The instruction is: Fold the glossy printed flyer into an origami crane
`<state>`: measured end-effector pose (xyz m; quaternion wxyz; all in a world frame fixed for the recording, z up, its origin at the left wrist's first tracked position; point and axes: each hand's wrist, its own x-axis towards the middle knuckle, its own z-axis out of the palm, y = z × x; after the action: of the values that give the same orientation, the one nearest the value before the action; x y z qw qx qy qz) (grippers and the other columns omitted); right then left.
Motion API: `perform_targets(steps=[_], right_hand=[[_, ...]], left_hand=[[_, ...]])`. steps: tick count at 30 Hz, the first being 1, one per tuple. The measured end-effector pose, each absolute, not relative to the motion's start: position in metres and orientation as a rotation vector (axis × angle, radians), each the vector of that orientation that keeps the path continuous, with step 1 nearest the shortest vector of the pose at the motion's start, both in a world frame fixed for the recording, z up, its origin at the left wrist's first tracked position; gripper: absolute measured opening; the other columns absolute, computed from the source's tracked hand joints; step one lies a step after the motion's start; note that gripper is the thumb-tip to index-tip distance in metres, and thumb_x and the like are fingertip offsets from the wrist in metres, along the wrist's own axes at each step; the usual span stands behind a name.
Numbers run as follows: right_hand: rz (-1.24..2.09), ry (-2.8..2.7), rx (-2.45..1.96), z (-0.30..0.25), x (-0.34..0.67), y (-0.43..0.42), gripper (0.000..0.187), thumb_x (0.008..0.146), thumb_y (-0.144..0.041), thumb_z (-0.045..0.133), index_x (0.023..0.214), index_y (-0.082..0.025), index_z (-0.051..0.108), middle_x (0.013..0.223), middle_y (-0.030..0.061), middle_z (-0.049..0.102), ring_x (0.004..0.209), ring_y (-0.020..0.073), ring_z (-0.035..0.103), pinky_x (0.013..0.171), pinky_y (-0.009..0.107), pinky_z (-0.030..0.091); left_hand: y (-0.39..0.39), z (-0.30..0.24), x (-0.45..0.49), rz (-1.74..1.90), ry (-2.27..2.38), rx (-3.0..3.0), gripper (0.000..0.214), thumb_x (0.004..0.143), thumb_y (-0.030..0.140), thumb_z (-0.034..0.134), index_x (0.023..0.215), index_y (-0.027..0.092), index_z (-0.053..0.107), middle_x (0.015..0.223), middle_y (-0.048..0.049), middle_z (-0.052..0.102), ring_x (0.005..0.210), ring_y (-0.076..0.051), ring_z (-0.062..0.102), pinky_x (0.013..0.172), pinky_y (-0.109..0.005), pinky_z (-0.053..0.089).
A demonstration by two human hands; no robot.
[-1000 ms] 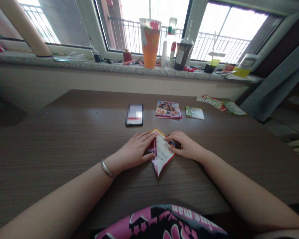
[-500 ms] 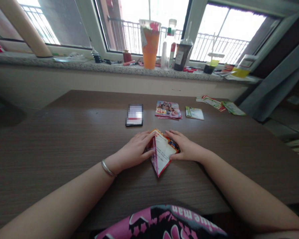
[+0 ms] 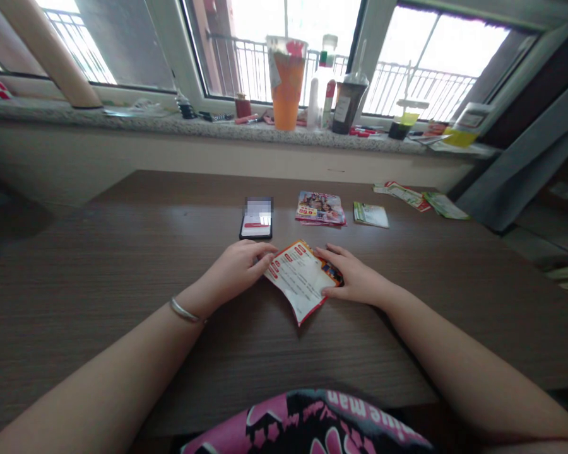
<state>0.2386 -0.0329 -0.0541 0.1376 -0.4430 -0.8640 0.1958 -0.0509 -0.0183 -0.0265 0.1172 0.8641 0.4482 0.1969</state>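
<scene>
A folded paper flyer (image 3: pixel 299 281), white with red and orange print, lies on the brown wooden table (image 3: pixel 123 265) in front of me. My left hand (image 3: pixel 239 268) pinches the flyer's left flap and holds it lifted outward. My right hand (image 3: pixel 353 277) presses on the flyer's right side with the fingers curled over its edge. The flyer's lower tip points toward me.
A phone (image 3: pixel 256 222) lies just beyond the hands. To its right sit a stack of colourful flyers (image 3: pixel 320 209), a green leaflet (image 3: pixel 370 214) and more leaflets (image 3: pixel 419 198). The windowsill (image 3: pixel 170 124) holds an orange cup (image 3: pixel 286 85), bottles and a dark drink cup (image 3: pixel 346 104).
My left hand has pulled the flyer's left flap open to the left, so the paper now shows a wider printed face. The right hand stayed on the right side.
</scene>
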Motion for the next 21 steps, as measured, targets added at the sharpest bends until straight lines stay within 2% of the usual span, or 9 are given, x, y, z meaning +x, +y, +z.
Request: perform_targets(steps=[7,12,16,21], right_hand=[[0.551,-2.472,-1.287,-0.054,0.239,-0.031,0.084,0.075,-0.043,0.071,0.147,-0.02,0.034,0.147,0.0118,0.042,0.143,0.0347,0.021,0.113,0.056,0.027],[0.533,-2.457,-1.239,-0.056,0.239,-0.029,0.08,0.076,-0.04,0.071,0.146,-0.022,0.037,0.147,0.0111,0.043,0.141,0.0354,0.023,0.112,0.058,0.028],[0.478,-2.44,-1.23,-0.059,0.24,-0.025,0.073,0.076,-0.036,0.071,0.142,-0.021,0.042,0.144,0.0116,0.046,0.139,0.0348,0.028,0.111,0.058,0.029],[0.346,-2.438,-1.211,-0.06,0.24,-0.023,0.064,0.079,-0.038,0.068,0.137,-0.02,0.048,0.143,0.014,0.045,0.138,0.0319,0.031,0.112,0.056,0.027]], left_hand=[[-0.02,-0.03,-0.05,0.347,1.281,2.809,0.032,0.089,0.036,0.053,0.116,0.022,0.063,0.097,-0.0062,0.069,0.095,-0.023,0.06,0.087,-0.038,0.044],[-0.023,-0.036,-0.048,0.373,1.27,2.837,0.033,0.087,0.034,0.056,0.117,0.021,0.063,0.098,-0.0074,0.065,0.095,-0.024,0.058,0.089,-0.04,0.045],[-0.026,-0.039,-0.043,0.486,1.141,2.856,0.029,0.088,0.018,0.053,0.115,0.022,0.064,0.112,-0.0074,0.063,0.105,-0.024,0.056,0.095,-0.041,0.045],[-0.03,-0.044,-0.038,0.411,0.748,2.954,0.03,0.093,0.013,0.047,0.114,0.027,0.064,0.129,-0.0021,0.059,0.127,-0.024,0.047,0.107,-0.044,0.039]])
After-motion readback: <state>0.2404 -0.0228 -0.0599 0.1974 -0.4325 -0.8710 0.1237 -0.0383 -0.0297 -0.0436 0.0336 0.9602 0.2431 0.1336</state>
